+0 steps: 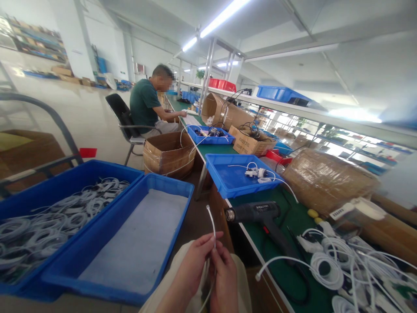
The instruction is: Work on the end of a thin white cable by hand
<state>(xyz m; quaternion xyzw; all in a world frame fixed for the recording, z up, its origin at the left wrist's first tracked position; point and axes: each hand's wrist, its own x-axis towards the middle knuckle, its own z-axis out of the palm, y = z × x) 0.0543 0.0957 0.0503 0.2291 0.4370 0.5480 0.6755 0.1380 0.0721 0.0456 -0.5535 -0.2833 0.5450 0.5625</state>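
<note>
My L fingers (206, 241) & R fingers (222, 253) pinch 1 cable (212, 221), prob. unfinished, w/ piled coils (317, 265) on counter (276, 280) to their R, binned coils (78, 221) to their L.

The heat gun (260, 213) bears pale lettering on its barrel that seems to start with "AIRAJ"; the rest is blurred. The brown box (249, 142) carries two dark printed lines, apparently each ending in "STEEL", the first words unclear. The white label (337, 212) beside the wrapped carton (325, 182) appears to read "COFFEE".
</note>
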